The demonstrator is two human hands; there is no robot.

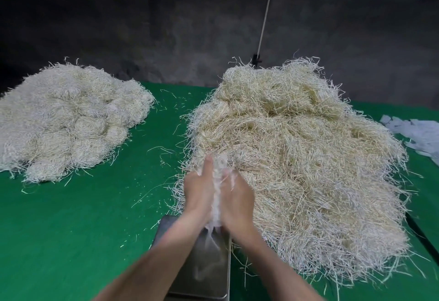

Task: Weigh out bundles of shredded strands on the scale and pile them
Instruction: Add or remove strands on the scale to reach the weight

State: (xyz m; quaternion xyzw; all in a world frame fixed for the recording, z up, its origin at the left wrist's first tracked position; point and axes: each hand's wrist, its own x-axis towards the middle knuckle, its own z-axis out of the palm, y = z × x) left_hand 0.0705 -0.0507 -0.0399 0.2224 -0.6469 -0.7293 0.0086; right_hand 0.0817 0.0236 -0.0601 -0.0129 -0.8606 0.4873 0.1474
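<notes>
**Both hands closed on one bundle over the scale**

The only thing here that holds anything is the flat, grey steel pan of the scale [209,269], low in my view directly under the wrists. I see a few thin wisps trailing down toward it, but motion blur keeps me from telling whether they touch the steel. The forearms cover the pan's far edge.

My left hand [198,191] and right hand [237,196] clasp a narrow bundle of whitish shredded strands [217,182] between them. One left digit lies straight up along the bundle, and the right fingertips curl over it. The other fingers are hidden, and the bundle itself is smeared.

The bundle sits at the near edge of the big loose heap of straw-coloured shredded strands [297,158], which spreads beyond and to the right of the hands. Well off to the left of the hands lies the paler pile of rounded bundles [66,120]. Stray strands litter the green cloth tabletop [71,229] between them. Far right, past the heap, pale paper slips [415,132] run out of frame.
</notes>
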